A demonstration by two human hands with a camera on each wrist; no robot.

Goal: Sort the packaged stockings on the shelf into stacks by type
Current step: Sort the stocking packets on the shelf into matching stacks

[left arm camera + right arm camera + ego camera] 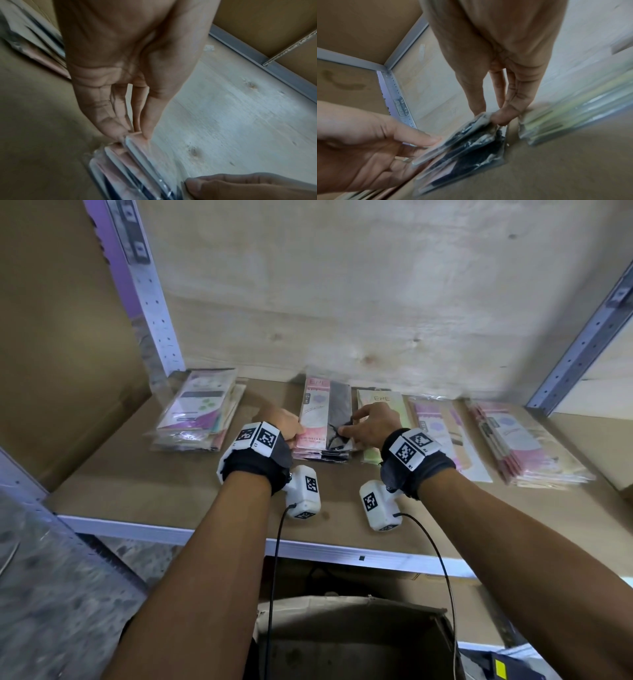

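Head view: left hand (286, 428) and right hand (371, 424) each pinch the pink-and-black stack (323, 422) by its edges; packets likely light, slippery, floppy; best gripped at the stiff card edges.

I'm at a brown shelf board (178, 494) with a pale wooden back panel. Five piles of packaged stockings lie on it. Taking the black-and-pink stack (325, 419) as the marker: a purple-and-white stack (198, 409) well left, a yellow-green pack (376, 402) just right, then a pink pack (445, 433), then a tall pink stack (527, 446) farthest right.
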